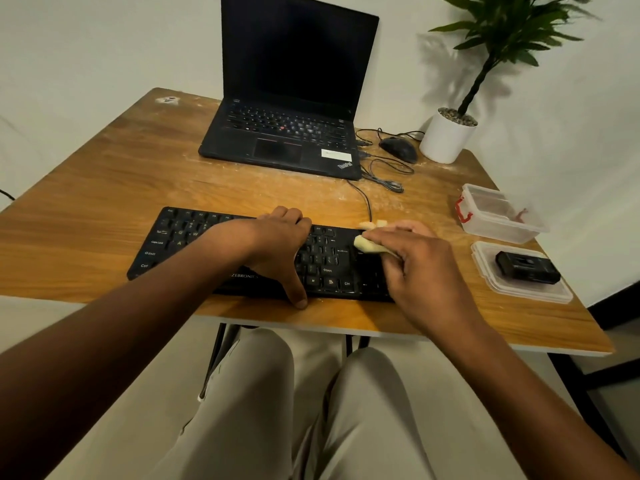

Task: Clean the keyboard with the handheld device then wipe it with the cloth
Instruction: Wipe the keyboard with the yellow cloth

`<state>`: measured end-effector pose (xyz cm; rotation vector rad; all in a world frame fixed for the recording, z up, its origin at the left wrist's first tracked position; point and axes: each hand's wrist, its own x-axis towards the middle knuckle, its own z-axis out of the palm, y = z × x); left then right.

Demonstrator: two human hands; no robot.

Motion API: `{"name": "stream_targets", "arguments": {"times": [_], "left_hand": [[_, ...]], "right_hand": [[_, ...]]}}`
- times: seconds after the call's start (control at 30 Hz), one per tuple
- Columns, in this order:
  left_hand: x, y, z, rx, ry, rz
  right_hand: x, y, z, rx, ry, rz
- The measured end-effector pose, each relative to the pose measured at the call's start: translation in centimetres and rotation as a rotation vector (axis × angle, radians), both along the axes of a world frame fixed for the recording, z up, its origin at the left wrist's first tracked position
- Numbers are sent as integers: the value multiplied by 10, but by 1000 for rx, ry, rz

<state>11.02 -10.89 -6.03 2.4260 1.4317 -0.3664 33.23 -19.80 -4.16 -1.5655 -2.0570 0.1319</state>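
Note:
A black keyboard (180,244) lies along the front of the wooden table (104,181). My left hand (280,244) grips its middle, fingers curled over the far edge and thumb at the near edge. My right hand (419,268) holds a pale yellow cloth (367,244) pressed onto the keys at the keyboard's right end. A black handheld device (526,268) rests on a clear plastic lid (485,268) at the right of the table, away from both hands.
An open black laptop (287,133) stands behind the keyboard. A mouse (398,149) with loose cables and a white potted plant (446,136) sit at the back right. A clear plastic box (498,216) is beside the lid. My knees are under the table edge.

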Motion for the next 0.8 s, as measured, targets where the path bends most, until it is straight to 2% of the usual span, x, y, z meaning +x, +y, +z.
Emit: {"name": "stream_targets", "arguments": {"times": [0.13, 0.27, 0.37, 0.47, 0.63, 0.73, 0.8], "left_hand": [[0, -1, 0, 2, 8, 3], [1, 0, -1, -5, -9, 8], [1, 1, -2, -1, -2, 1], [0, 0, -2, -3, 2, 5], [1, -1, 1, -4, 8, 7], [0, -3, 1, -9, 8, 12], [0, -4, 2, -11, 4, 16]], "right_hand": [[-17, -4, -28, -97, -146, 94], [-4, -21, -32, -71, -121, 130], [7, -30, -24, -136, -75, 154], [26, -23, -8, -184, 102, 87], [52, 14, 20, 19, 178, -151], [40, 26, 14, 58, 121, -135], [29, 25, -2, -13, -18, -79]]}}
